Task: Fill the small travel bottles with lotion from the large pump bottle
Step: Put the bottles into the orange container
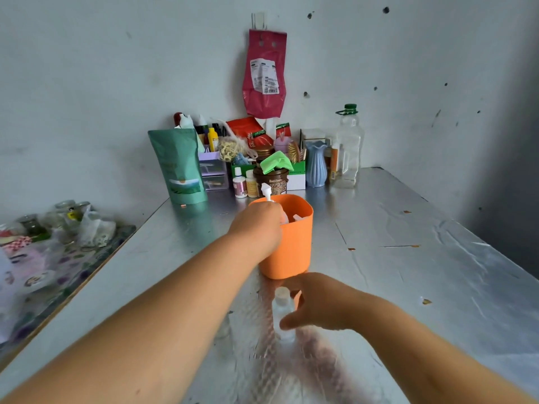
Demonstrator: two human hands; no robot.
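At the near middle of the silvery foil-covered table [408, 258], a small clear plastic travel bottle [282, 309] is grasped upright by the right hand [318, 301], with the thumb curled against its near side and the fingers wrapped behind its neck. Whether a cap is on it cannot be told through the blur. Just beyond it, the left hand [256, 228] is dipped over the rim of a rounded orange plastic tub [291, 252]. Its fingers are hidden inside, so it cannot be told whether anything is gripped. The white pump head of the large lotion bottle [266, 191] is seen rising from the tub right behind that hand, and other pale items are glimpsed inside. To the left of the held bottle, a faint clear shape [223, 326] is made out on the foil, possibly a second travel bottle, though too blurred to be sure. No lotion is seen in the held bottle, and the pump bottle is not yet lifted clear of the tub. Filling is therefore judged not to have begun: the pump bottle is to be taken out, the small bottles opened, and each one filled.
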